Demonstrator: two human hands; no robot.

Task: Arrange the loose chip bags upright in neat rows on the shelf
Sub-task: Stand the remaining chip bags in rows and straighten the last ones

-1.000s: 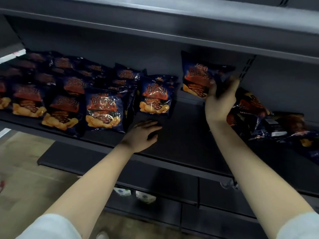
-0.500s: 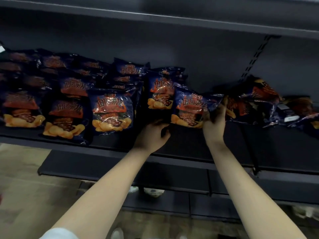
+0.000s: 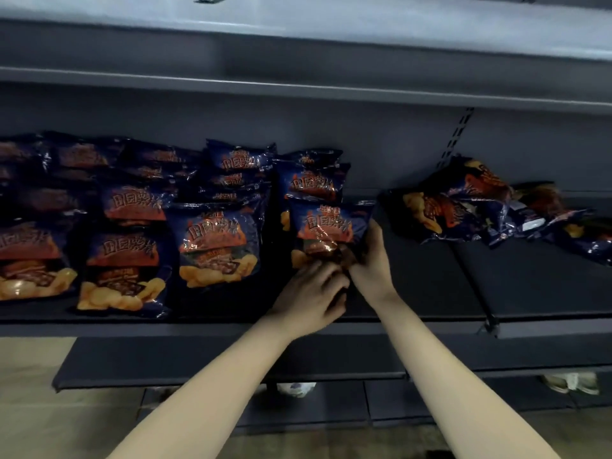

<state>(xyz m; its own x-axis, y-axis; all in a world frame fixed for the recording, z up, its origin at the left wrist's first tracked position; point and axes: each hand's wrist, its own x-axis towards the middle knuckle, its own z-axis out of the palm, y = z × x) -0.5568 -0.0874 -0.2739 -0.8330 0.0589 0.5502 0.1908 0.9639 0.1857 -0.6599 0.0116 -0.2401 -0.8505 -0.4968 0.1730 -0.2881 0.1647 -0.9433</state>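
A dark blue and orange chip bag stands upright at the front of the rightmost row, in front of two more bags. My right hand grips its lower right edge. My left hand presses its fingers against the bag's bottom edge. Left of it, several rows of matching bags stand upright on the dark shelf. A loose heap of chip bags lies flat and jumbled at the right.
The shelf above overhangs the bags. A slotted upright runs down the back wall by the heap. A lower dark shelf juts out below, with a tan floor and white items under it.
My right hand carried the bag from high at the back wall down and left to the front of the rightmost row. My left hand rose from the shelf to the bag's bottom.
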